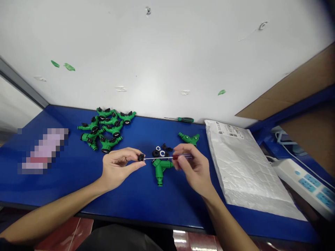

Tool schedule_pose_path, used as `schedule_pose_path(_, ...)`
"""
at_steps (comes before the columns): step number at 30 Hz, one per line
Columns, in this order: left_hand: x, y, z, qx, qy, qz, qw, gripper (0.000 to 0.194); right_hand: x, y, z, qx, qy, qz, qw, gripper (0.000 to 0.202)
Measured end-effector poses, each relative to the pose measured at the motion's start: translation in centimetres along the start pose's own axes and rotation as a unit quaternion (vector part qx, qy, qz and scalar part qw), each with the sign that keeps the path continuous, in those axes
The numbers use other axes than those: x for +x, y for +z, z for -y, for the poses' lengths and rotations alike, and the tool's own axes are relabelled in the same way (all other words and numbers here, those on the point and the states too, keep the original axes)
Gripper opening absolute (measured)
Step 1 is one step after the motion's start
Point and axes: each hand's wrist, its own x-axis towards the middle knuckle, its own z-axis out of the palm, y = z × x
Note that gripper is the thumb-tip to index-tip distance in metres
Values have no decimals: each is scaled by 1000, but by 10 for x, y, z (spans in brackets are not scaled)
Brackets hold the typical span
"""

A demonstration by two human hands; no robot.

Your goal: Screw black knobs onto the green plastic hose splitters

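Between the thumb and fingers of my left hand (119,165) is a small black plastic part (141,157). My right hand (195,167) grips the red handle of a screwdriver (180,157), whose thin metal shaft points left. The tip meets the black part; exactly how it engages is too small to tell. Below the shaft lies a green Y-shaped hose connector (159,170). Just behind it are white ring washers (162,153), a black ring (156,153) and small black pieces (167,147). Another green connector (190,138) rests beyond my right hand.
Several green connectors with black valve levers (111,129) cluster at the back left. A green-handled screwdriver (185,120) lies along the wall. On the right are a silvery padded bag (248,170) and a white power strip (306,181). A pixelated object (45,150) is at far left.
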Motion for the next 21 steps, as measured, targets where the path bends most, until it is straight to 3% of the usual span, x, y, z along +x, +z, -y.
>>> schedule_pose_path(3, 1, 0, -1, 4, 11, -3, 1000, 14, 1, 0, 2, -45, 11, 17, 999, 26)
schedule_pose_path(7, 3, 0, -2, 16, 26, -5, 1000, 12, 2, -1, 1, -8, -28, 5, 1000, 17)
schedule_pose_path(11, 2, -2, 0, 21, 38, 10, 999, 15, -1, -3, -1, -56, 7, 34, 998, 21)
schedule_pose_path(16, 1, -3, -1, 5, 35, 7, 999, 19, 1, -2, 4, -51, -88, 21, 995, 5)
schedule_pose_path(21, 4, -3, -2, 3, 18, -7, 1000, 19, 6, -12, 7, -182, -62, 159, 968, 21)
